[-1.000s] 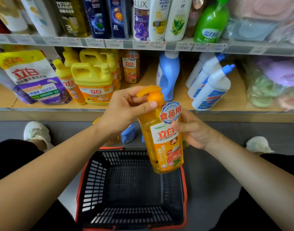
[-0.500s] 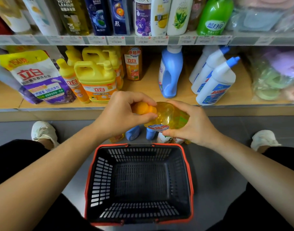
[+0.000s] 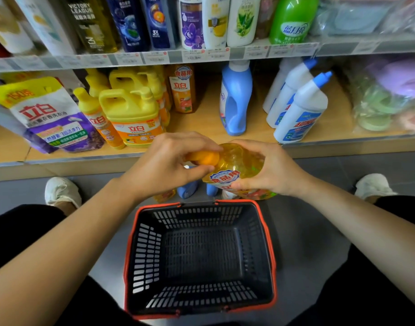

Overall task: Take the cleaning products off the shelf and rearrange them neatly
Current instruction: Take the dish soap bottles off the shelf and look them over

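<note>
A: Holding the bottle [image 3: 237, 161] at frame centre: left hand [image 3: 169, 165] curled round its pump, right hand [image 3: 272, 170] gripping its body.

B: Off the shelf [image 3: 201, 124], then. Next, probably setting it down upright.

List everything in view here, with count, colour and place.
bottle: 1, orange, held at centre.
basket: 1, black, red rim, floor.
jugs: several, yellow, lower shelf, left.
slim bottle: 1, yellow cap, beside the jugs.
pouch: 1, white-purple, lower shelf, far left.
back bottle: 1, orange, lower shelf.
blue bottle: 1, lower shelf, middle.
white bottles: 3, blue caps, lower shelf, right.
upper bottles: a row, mixed colours, upper shelf.
bagged goods: several, pastel, far right.
floor bottles: part hidden, blue, orange, behind basket.
shoes: 2, white, floor, either side.
left grip: 1, on the bottle's cap.
right grip: 1, round its body.
</note>
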Motion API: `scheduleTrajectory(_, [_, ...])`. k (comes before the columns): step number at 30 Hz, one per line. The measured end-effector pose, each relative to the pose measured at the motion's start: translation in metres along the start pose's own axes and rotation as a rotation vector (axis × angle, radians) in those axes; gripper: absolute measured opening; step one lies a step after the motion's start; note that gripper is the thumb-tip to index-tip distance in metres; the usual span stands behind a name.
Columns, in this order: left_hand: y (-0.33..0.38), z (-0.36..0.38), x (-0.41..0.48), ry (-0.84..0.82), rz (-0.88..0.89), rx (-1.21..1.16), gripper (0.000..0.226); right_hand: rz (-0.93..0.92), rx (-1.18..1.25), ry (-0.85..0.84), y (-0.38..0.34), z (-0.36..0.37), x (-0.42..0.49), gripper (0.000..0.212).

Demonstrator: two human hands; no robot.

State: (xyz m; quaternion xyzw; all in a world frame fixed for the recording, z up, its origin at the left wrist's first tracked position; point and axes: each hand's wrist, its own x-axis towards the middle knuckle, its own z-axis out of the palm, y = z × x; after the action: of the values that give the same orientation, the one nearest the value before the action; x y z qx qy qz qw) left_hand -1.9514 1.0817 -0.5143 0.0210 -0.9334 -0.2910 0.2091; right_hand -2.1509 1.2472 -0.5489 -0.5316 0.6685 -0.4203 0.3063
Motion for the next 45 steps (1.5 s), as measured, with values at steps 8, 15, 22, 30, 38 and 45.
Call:
scheduleTrajectory(8, [-0.009,-0.004,0.001,0.104,-0.32,-0.297,0.036,0.034,0.104,0.02,0.005,-0.006,0.002,0.081])
scheduleTrajectory(15, [-0.009,-0.003,0.007,0.16,-0.526,-1.06,0.037,0.094,0.433,-0.045,0.006,-0.003,0.003,0.062])
scheduleTrajectory(22, [-0.013,-0.009,0.005,0.129,-0.472,-1.105,0.044,0.145,0.576,-0.042,0.004,-0.002,0.003,0.053])
scheduleTrajectory(30, [-0.01,-0.009,0.005,0.206,-0.353,-0.668,0.051,0.198,0.616,-0.053,0.001,0.002,0.003,0.079])
scheduleTrajectory(38, [-0.015,0.004,0.006,0.389,-0.38,-0.547,0.039,0.226,0.628,-0.042,0.0,0.005,0.006,0.054])
scheduleTrajectory(45, [-0.021,0.032,-0.004,0.301,-0.637,-0.719,0.038,0.278,0.676,0.078,-0.004,0.007,0.007,0.053])
